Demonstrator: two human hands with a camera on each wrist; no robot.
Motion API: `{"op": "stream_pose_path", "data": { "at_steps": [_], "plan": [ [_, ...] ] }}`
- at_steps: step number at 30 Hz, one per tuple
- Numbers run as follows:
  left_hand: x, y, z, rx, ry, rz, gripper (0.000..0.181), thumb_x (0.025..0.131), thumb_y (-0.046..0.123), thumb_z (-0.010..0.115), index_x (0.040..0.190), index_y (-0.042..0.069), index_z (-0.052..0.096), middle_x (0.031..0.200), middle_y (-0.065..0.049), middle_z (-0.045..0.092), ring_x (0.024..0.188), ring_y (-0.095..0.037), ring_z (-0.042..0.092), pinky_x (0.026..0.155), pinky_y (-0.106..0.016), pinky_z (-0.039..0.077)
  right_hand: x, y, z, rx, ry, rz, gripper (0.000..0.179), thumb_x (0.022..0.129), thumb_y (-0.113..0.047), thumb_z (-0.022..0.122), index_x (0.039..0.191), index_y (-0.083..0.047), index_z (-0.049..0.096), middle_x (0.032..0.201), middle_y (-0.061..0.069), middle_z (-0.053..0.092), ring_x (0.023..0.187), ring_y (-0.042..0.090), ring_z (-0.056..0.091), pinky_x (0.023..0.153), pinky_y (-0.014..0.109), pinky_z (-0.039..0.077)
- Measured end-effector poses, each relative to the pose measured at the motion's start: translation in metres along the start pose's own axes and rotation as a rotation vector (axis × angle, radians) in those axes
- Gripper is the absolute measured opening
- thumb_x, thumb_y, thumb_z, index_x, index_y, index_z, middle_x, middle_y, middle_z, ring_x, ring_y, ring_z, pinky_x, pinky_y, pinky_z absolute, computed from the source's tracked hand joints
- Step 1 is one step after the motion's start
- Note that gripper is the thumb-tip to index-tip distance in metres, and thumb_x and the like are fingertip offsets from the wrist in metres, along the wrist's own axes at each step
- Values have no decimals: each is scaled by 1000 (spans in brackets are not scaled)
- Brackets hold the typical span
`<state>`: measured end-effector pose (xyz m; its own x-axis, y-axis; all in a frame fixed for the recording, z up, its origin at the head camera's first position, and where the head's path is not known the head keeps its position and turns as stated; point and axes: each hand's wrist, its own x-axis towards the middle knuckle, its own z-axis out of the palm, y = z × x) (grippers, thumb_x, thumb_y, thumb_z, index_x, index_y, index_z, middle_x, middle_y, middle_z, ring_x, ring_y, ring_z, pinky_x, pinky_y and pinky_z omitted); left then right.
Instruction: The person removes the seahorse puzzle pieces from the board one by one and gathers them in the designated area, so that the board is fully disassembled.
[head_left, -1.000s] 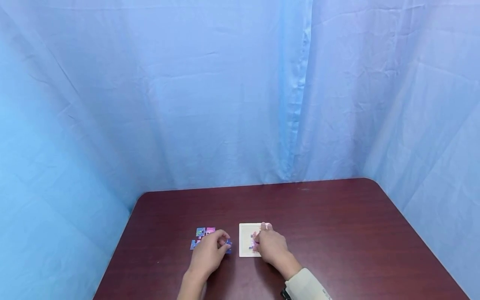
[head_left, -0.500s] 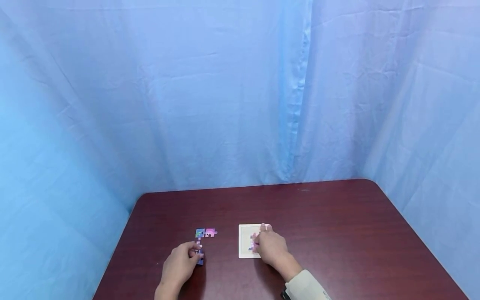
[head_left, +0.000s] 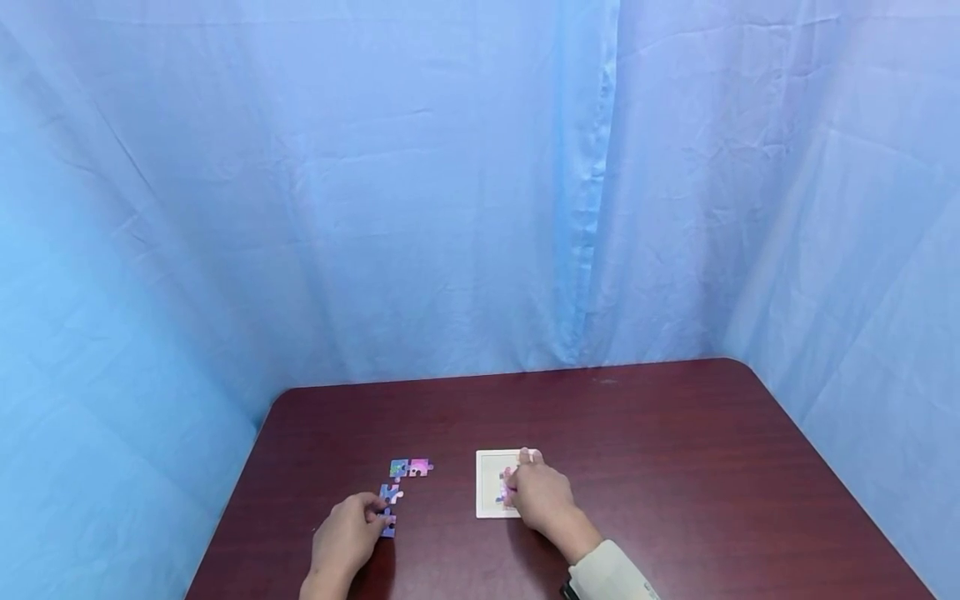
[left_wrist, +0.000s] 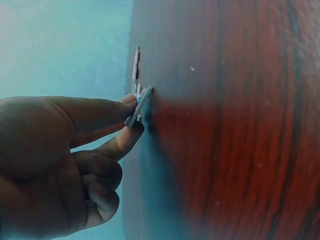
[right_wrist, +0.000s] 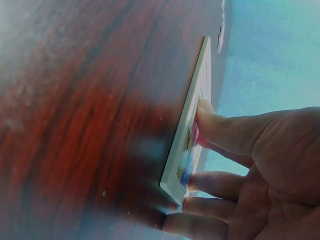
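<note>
HEAD VIEW (clock centred on tray, 12 = away from person)
- Table (head_left: 675,467): dk red-brown, wood-grain top, rounded far corners. Curtain (head_left: 450,208): pale blue cloth, at 12, w/ more at 10 & 2.
- Tray (head_left: 489,479): 1, square, cream-white, shallow, flat on table. Printed jigsaw pcs. (head_left: 505,495), small, multicol., lie in it, partly hidden by R hand.
- Right hand (head_left: 546,498): approx. 3–4, over tray's R side, fingers laid on it. Cream cloth sleeve (head_left: 611,573) & black wristband (head_left: 570,589) approx. 4–5.
- Left hand (head_left: 342,535): approx. 8; thumb & finger pinch 1 blue-purple jigsaw pc. (head_left: 388,528), btwn 8 & 9.
- Loose on table: blue-pink jigsaw pc. (head_left: 387,493), at 9, just beyond pinched pc.; green-blue jigsaw pc. (head_left: 397,468) & bright pink jigsaw pc. (head_left: 418,467), 9–10, side by side.

LEFT WRIST VIEW (clock centred on frame)
- L hand at 8–9: thumb & index grasp pc. by its edge, held tilted to table; contact w/ table, can't tell. Other fingers loosely curled. Flat pcs. edge-on, approx. 11. Table at 3, curtain at 10.

RIGHT WRIST VIEW (same)
- Tray edge-on, approx. 1 to 6. R hand at 4: thumb on pcs. in tray; fingers fairly straight, resting at near end, lowest past corner by table. Table at 9, curtain at 2.
</note>
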<state>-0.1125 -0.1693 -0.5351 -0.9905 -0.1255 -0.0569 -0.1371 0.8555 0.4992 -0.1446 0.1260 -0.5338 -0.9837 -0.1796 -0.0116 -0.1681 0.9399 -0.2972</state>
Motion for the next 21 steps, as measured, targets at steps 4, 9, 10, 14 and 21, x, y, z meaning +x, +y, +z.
{"op": "stream_pose_path", "data": {
  "at_steps": [4, 9, 10, 14, 21],
  "plan": [
    [0, -2, 1, 6, 19, -6, 21, 85, 22, 85, 102, 13, 78, 76, 8, 66, 70, -10, 60, 62, -39, 47, 0, -2, -1, 10, -1, 0, 19, 86, -24, 82, 105, -23, 86, 147, 27, 60, 140, 42, 60, 82, 59, 60],
    [-4, 3, 5, 9, 78, 26, 25, 84, 24, 85, 104, 13, 77, 83, 4, 64, 76, -12, 61, 64, -42, 49, -1, -3, -2, 20, -19, -7, 21, 87, -24, 81, 107, -22, 85, 149, 27, 60, 141, 42, 58, 84, 61, 59],
    [-5, 7, 6, 1, 89, 44, 25, 84, 24, 85, 105, 13, 77, 85, 3, 64, 77, -13, 63, 65, -43, 51, 0, -3, -3, 20, -25, -7, 21, 87, -24, 81, 108, -22, 85, 149, 27, 59, 142, 42, 58, 85, 62, 59],
    [-10, 29, 13, -59, 95, 112, 23, 85, 25, 84, 105, 15, 77, 88, 6, 68, 80, -12, 66, 69, -41, 53, 0, -1, -3, 18, -26, -15, 24, 87, -26, 82, 110, -22, 85, 150, 27, 59, 143, 43, 57, 86, 63, 59],
    [-13, 68, 30, -94, 57, 248, 16, 87, 24, 83, 100, 17, 76, 81, 12, 64, 72, 0, 56, 64, -29, 46, 0, 5, 0, 6, -46, -26, 29, 89, -30, 81, 116, -22, 83, 153, 24, 57, 145, 42, 55, 85, 64, 59]
  ]
}}
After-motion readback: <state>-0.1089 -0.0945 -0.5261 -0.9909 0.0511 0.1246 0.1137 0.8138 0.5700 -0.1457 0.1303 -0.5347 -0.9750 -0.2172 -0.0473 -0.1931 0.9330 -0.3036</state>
